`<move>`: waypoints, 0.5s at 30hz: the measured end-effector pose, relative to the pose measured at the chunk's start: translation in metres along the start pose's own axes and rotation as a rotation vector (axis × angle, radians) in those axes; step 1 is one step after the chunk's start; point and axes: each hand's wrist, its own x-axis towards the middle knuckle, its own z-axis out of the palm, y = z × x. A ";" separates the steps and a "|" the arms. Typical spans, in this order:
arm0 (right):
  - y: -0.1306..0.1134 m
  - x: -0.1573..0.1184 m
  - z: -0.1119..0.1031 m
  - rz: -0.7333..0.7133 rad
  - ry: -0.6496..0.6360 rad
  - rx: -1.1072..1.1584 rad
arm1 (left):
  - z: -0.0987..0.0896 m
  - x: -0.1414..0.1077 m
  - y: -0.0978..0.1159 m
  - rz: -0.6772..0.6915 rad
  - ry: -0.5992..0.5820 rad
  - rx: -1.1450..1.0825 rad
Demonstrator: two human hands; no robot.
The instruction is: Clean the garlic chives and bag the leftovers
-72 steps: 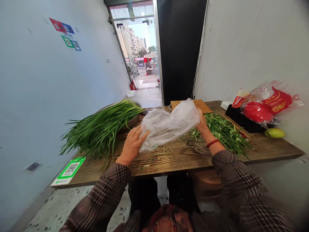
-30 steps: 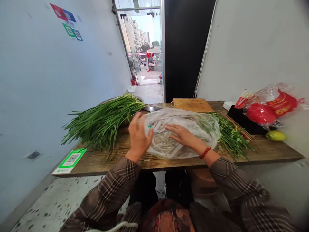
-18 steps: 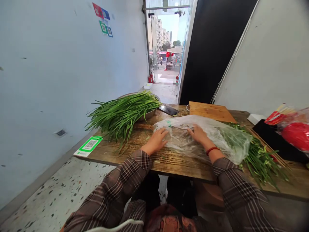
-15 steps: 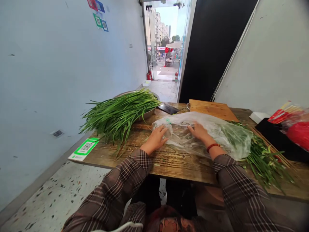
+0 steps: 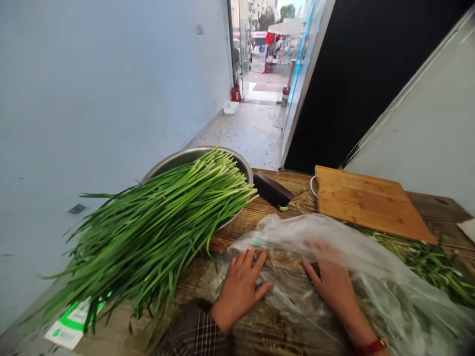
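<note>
A clear plastic bag (image 5: 297, 225) lies spread over the wooden table (image 5: 185, 291). My left hand (image 5: 241, 284) rests flat on its left end, fingers stretched forward and thumb apart. To its right, my right hand (image 5: 332, 277) also has its fingers extended; part of the film covers them, so the tips look hazy. Neither hand grips anything that I can see. Left of the bag, a large bundle of garlic chives (image 5: 159, 222) lies across a metal basin (image 5: 239, 160), pale cut ends toward the right and green leaves hanging over the rim.
A dark knife-like blade (image 5: 272, 189) lies beside the basin. Behind the bag is a wooden cutting board (image 5: 371, 200) with a white handle. Loose greens (image 5: 434, 267) are scattered at the right. A green-and-white card (image 5: 67, 326) sits under the leaf tips at the left.
The view has moved closer and tilted down, so chives, basin and bag appear larger. Film now lies over my right hand's fingers. My left hand stays on the bag's left end.
</note>
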 end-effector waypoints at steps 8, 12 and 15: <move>-0.014 0.009 -0.018 0.119 -0.135 0.087 | -0.043 -0.018 0.004 0.050 -0.138 -0.201; -0.036 0.036 -0.070 0.168 -0.248 0.201 | -0.115 -0.056 0.016 0.091 -0.077 -0.282; -0.048 0.070 -0.107 0.136 -0.321 0.313 | -0.172 -0.081 0.019 0.009 -0.007 -0.277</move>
